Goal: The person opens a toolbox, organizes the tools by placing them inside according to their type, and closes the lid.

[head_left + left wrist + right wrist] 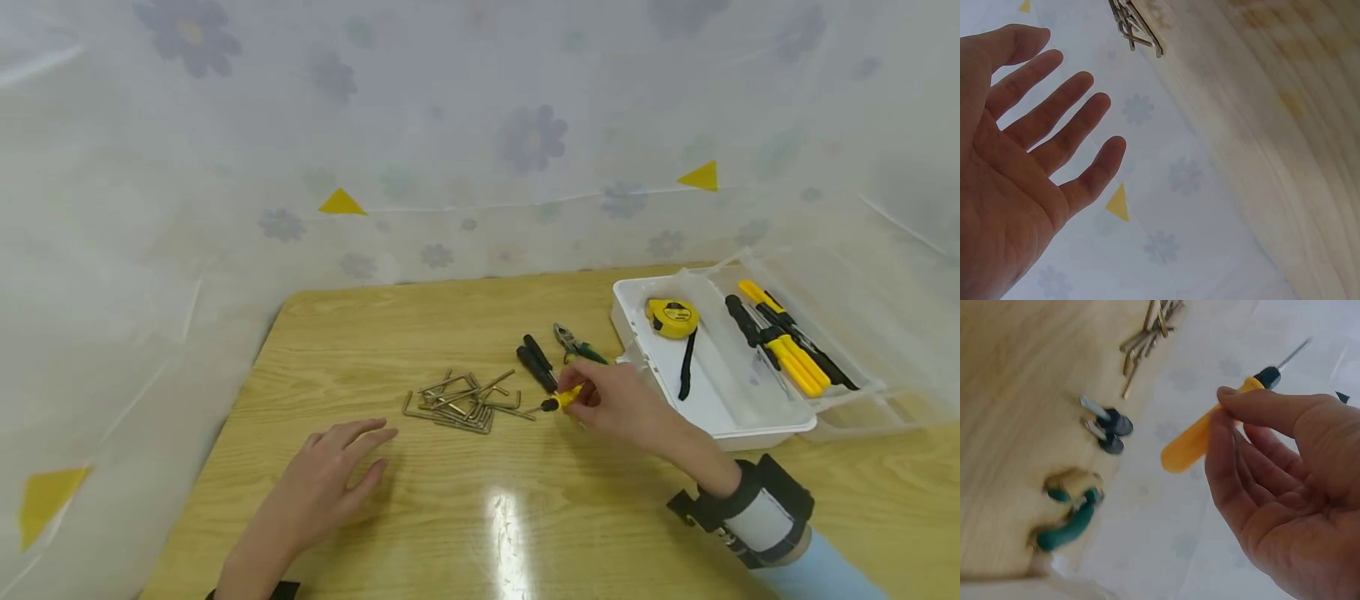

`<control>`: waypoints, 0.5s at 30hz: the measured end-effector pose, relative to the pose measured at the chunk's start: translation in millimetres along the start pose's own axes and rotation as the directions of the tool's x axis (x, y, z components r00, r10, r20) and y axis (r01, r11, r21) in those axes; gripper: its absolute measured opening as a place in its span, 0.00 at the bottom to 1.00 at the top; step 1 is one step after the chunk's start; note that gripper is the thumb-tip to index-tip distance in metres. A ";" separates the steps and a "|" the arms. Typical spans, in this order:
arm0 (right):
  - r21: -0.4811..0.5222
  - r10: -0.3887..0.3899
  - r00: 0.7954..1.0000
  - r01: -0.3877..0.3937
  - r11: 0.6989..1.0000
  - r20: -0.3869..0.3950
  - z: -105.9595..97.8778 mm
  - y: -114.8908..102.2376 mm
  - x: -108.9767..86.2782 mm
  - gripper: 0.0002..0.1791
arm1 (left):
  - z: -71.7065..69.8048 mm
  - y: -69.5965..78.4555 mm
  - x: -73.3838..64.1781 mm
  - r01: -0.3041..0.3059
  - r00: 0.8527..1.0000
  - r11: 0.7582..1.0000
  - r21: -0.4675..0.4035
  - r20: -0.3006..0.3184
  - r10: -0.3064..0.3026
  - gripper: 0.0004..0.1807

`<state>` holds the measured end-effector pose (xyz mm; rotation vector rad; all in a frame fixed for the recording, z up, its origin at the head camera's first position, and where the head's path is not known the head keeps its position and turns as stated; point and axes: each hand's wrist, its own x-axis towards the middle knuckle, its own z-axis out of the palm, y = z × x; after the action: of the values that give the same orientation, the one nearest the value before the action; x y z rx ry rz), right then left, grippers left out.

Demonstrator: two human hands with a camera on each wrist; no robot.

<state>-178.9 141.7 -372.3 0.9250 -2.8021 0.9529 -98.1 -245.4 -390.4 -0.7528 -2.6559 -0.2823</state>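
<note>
With twelve o'clock pointing straight away from the person and the heap of hex keys as the centre of the dial, the left hand lies toward eight o'clock. Its fingers are spread and nearly straight, the thumb apart from them, and it holds nothing.

The right hand is at three o'clock. Its thumb and fingers are drawn together, pinching a yellow screwdriver by the handle, near the black collar. In the head view the screwdriver's shaft points to nine o'clock, toward the near end of the heap; whether it touches a key cannot be told.

The bent metal keys lie crossed over one another on the wood-grained bench. At two o'clock, just beyond the right hand, lie two black-handled screwdrivers side by side, and a little farther the same way a pair of green-handled pliers, partly covered by the hand.

Farther off, between two and three o'clock, stands a white toolbox. In it rests a yellow tape measure, its black strap trailing toward six o'clock. The clear lid is folded back toward three o'clock, with yellow-and-black tools lying in it.
</note>
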 end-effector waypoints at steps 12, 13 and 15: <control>-0.175 0.036 0.887 -0.130 0.976 -0.460 -59.2 23.9 -44.9 0.12 | 4.3 3.9 12.8 -0.033 0.998 0.999 -0.024 0.048 0.034 0.21; -0.180 0.052 0.874 -0.157 0.971 -0.483 -64.8 27.5 -49.2 0.12 | 6.3 5.0 14.2 -0.045 0.998 0.999 -0.029 0.045 0.046 0.21; -0.183 0.074 0.846 -0.198 0.963 -0.527 -75.9 36.4 -58.0 0.11 | 10.6 8.5 17.6 -0.065 0.997 0.997 -0.032 0.046 0.067 0.21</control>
<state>-162.5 238.3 -343.3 0.3642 -2.4558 0.7246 -110.5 -227.1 -392.4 -0.8655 -2.6704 -0.2919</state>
